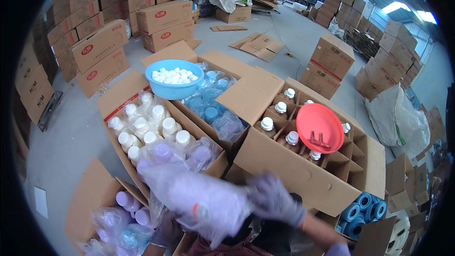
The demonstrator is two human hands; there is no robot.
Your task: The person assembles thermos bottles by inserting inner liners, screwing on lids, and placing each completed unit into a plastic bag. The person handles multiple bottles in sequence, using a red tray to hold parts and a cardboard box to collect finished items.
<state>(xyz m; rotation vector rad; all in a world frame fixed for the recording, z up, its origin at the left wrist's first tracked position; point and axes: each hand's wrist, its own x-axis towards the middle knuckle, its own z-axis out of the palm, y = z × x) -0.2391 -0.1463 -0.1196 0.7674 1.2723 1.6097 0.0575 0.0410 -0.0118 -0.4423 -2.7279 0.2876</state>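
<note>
A clear plastic bag with lilac contents (pixel 204 204) and a small red mark slants across the lower middle, blurred by motion. My left hand (pixel 167 231), in a thin glove, is at the bag's lower left side and seems to grip it; its fingers are mostly hidden. By the bag's right end is my gloved right hand (pixel 277 199), too smeared to show its fingers clearly. Beyond the bag, a carton (pixel 124 150) contains white-capped bottles (pixel 169 126) and bagged lilac bottles (pixel 199 154).
A divided carton (pixel 294 173) at right has white-capped bottles and a red basin (pixel 318 125). A blue basin (pixel 173 89) of white caps rests on cartons. Lilac bottles (pixel 125 200) fill a lower-left carton; blue rings (pixel 353 218) lie lower right. Boxes (pixel 163 16) stand stacked behind.
</note>
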